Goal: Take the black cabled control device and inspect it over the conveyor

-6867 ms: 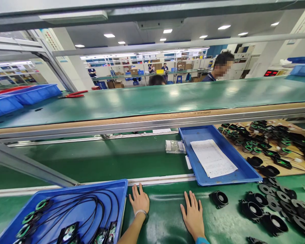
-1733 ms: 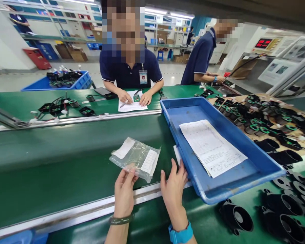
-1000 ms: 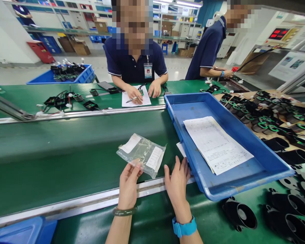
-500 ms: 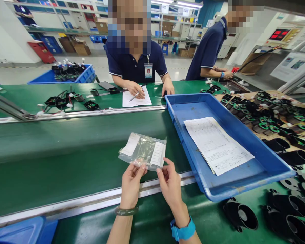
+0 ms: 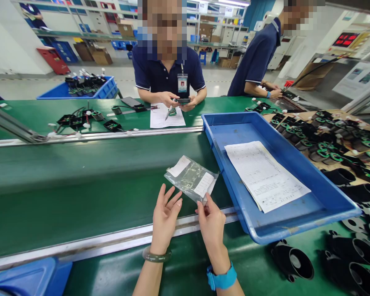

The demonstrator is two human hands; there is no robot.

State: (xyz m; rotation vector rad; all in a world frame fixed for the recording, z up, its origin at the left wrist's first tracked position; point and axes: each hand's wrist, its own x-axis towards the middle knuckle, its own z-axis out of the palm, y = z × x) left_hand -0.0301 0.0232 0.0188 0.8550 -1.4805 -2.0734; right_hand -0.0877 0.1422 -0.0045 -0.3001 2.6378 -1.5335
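Observation:
A clear plastic bag (image 5: pixel 189 176) with two white paper labels is pinched at its lower right corner by my right hand (image 5: pixel 211 222). It is tilted above the green belt (image 5: pixel 111 197), and I cannot make out what lies inside it. My left hand (image 5: pixel 166 218) is off the bag, palm turned up and fingers spread, just left of its lower edge. To the right of the bag stands a blue tray (image 5: pixel 249 228) with a stack of printed sheets (image 5: pixel 265 176) in it.
Across the belt, a person (image 5: pixel 169 78) holds a pen and a small dark device over a paper (image 5: pixel 157 117). Another person (image 5: pixel 255 61) works at the right. Black motor assemblies (image 5: pixel 323 152) crowd the right side, with black housings (image 5: pixel 292 261) nearer. A metal rail (image 5: pixel 111 244) edges the belt.
My left hand has let go of the bag and opened. The bag has shifted right and turned clockwise in my right hand. The person opposite has picked up a dark device.

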